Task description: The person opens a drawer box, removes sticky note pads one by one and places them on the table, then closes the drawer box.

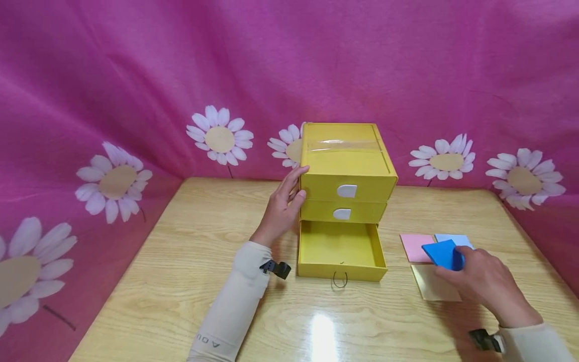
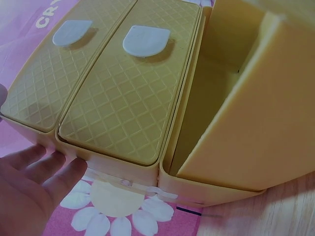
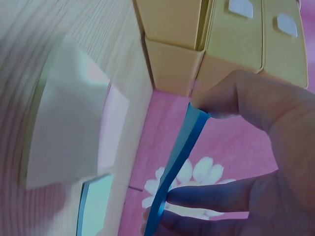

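A blue sticky note pad (image 1: pixel 442 254) is pinched between the thumb and fingers of my right hand (image 1: pixel 490 281), raised over other pads on the table. Its thin edge shows in the right wrist view, where the blue pad (image 3: pixel 177 162) slants between thumb and fingertips. Beneath lie a pink pad (image 1: pixel 416 247), a light blue pad (image 1: pixel 454 238) and a pale yellow pad (image 1: pixel 434 284). My left hand (image 1: pixel 281 208) rests with extended fingers against the left side of a yellow drawer unit (image 1: pixel 348 161). Its bottom drawer (image 1: pixel 341 271) is pulled out with nothing inside; the upper two are closed.
The wooden table (image 1: pixel 181 281) meets a magenta cloth (image 1: pixel 362 60) with printed daisies behind and at both sides. White tabs mark the closed drawers, and a thin dark loop (image 1: pixel 340 280) hangs on the open drawer's front. Clear tape (image 1: pixel 346 145) crosses the unit's top.
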A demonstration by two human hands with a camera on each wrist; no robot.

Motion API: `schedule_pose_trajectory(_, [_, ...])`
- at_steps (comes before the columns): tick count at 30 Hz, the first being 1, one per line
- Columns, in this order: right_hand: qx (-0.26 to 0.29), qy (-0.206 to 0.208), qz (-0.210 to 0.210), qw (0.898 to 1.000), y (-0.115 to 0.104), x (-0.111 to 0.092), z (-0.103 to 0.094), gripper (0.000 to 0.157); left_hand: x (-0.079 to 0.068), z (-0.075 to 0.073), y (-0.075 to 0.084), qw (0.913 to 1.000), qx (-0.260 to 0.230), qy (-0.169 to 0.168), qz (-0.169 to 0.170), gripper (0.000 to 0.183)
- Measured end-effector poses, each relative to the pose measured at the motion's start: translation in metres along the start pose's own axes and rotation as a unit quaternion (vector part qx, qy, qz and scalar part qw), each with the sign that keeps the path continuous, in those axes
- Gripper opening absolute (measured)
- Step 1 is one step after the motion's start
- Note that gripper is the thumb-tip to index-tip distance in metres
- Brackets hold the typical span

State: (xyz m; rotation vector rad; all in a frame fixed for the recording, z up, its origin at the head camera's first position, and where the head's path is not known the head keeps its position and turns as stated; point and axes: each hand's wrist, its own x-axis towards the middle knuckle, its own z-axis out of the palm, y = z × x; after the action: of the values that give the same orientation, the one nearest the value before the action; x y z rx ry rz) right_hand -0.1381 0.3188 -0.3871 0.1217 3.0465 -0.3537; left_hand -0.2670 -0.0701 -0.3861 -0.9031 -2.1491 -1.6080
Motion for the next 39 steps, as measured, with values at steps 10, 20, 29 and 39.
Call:
schedule_pose_trajectory(10, [0.003,-0.019,0.025,0.999,0.024,0.001,-0.001,0.091,0.0,-0.001,0.0,1.0,0.005,-0.001,-0.006,0.051])
schedule_pose_trajectory(20, [-0.003,-0.05,0.071,0.996,0.039,0.003,0.005,0.093,0.001,-0.001,-0.002,1.0,0.004,0.0,-0.003,0.051])
schedule_pose_trajectory(29, [-0.006,-0.056,0.068,0.996,0.053,0.004,0.01,0.095,0.001,0.0,0.0,0.9999,0.01,0.002,-0.004,0.051])
schedule_pose_trajectory(39, [-0.022,-0.065,0.088,0.994,0.059,0.001,0.016,0.089,0.0,0.0,-0.001,1.0,0.006,0.0,-0.006,0.051])
